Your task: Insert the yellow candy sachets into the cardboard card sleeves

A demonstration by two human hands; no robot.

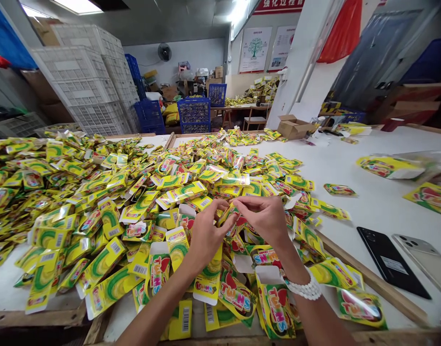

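Yellow packaging [226, 212] (partly hidden) — both hands [209, 229] [266, 220] hold it.

White table [326, 166] bears yellow boxes [186, 191]; two phones [391, 262].

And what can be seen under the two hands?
Under the left hand and right hand lie heaped yellow-and-green packs. Whatever is directly behind the palms or deeper in the heap is covered.

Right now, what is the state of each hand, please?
Left hand: closed, holding a small yellow box.
Right hand: fingertips at the same box; whether they pinch it cannot be told.
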